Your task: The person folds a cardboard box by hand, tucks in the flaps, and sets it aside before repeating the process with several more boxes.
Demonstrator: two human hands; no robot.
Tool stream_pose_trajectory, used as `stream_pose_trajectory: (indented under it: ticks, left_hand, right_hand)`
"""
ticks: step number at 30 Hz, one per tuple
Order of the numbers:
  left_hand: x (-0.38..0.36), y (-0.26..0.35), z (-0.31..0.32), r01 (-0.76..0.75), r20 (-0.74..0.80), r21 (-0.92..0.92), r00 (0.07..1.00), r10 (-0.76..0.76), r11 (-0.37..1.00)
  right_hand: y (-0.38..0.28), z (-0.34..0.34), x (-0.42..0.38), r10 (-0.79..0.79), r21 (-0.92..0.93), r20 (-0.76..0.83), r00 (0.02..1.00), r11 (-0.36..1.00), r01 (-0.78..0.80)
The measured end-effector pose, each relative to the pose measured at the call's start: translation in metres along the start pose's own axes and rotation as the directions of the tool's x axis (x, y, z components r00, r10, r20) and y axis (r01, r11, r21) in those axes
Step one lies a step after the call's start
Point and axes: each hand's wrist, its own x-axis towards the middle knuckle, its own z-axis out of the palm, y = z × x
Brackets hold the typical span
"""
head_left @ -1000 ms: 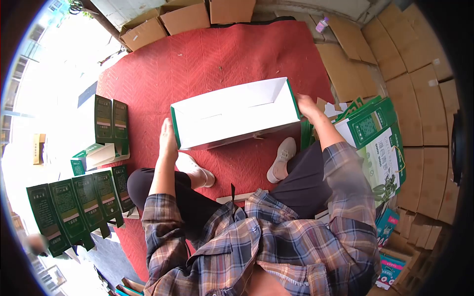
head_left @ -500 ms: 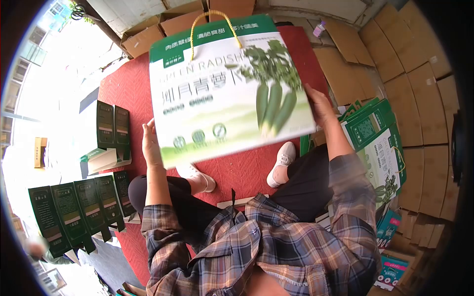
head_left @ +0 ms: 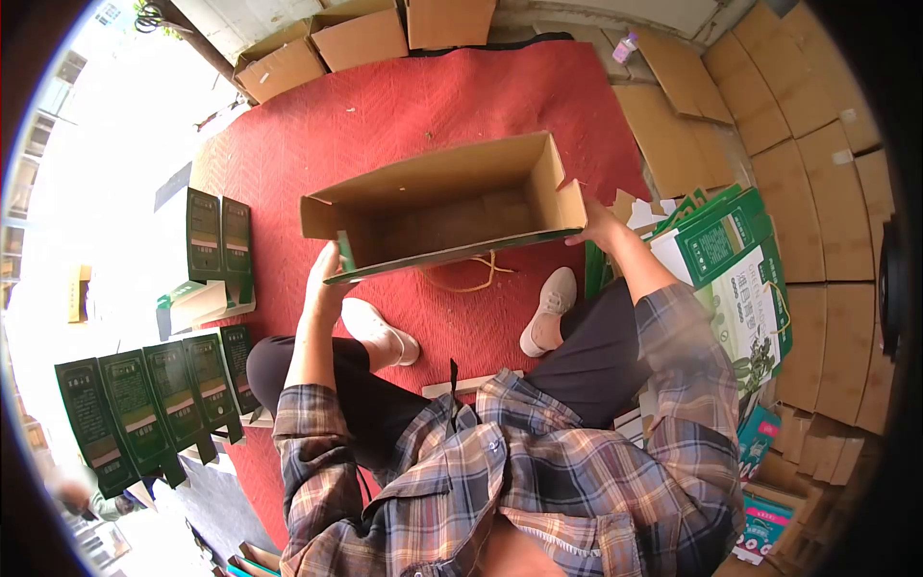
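A cardboard gift box (head_left: 423,188) is held above the red mat, its open side turned up toward me so the bare brown inside shows. Its yellow rope handle (head_left: 492,272) hangs below the near edge. My left hand (head_left: 325,269) grips the box's left end, next to a small green flap. At the right end, my right hand (head_left: 600,227) is closed on the corner beside a raised brown flap (head_left: 571,204). The printed front faces away and is hidden.
Several green folded boxes (head_left: 178,394) stand at the left. Flat green-and-white cartons (head_left: 740,288) are stacked by my right side. Brown cartons (head_left: 361,43) line the back, and more (head_left: 808,212) form a wall at the right. A small bottle (head_left: 625,48) stands far right.
The box has come down and tipped over: its printed radish front was facing me, and now its open side is. Both hands have kept hold of its ends.
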Motion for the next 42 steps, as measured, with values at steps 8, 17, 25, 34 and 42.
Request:
stream_pose_trajectory:
  ticks: [8, 17, 25, 34, 42]
  left_hand:
    - [0.006, 0.023, 0.012, -0.001, -0.182, -0.252, 0.982, -0.046, 0.968]
    - [0.012, 0.036, 0.026, -0.222, -0.226, 0.469, 0.906, 0.359, 0.855]
    - [0.015, 0.051, 0.028, -0.148, -0.176, 0.588, 0.936, 0.305, 0.795]
    - [0.015, 0.068, 0.038, -0.061, -0.091, 0.424, 0.990, 0.109, 0.904]
    - [0.017, 0.047, 0.019, -0.121, 0.380, 0.316, 0.925, -0.009, 0.941]
  right_hand:
    - [-0.010, 0.007, 0.019, 0.035, -0.212, -0.150, 0.988, 0.975, -0.067]
    - [-0.031, 0.019, 0.019, -0.474, -0.258, -0.214, 0.854, 0.871, 0.419]
    - [-0.047, 0.031, 0.020, -0.453, -0.511, -0.163, 0.877, 0.799, 0.318]
    - [-0.053, 0.037, 0.022, -0.210, -0.330, -0.053, 0.976, 0.926, 0.182]
    - [-0.048, 0.027, 0.031, 0.047, -0.252, 0.146, 0.988, 0.968, -0.009]
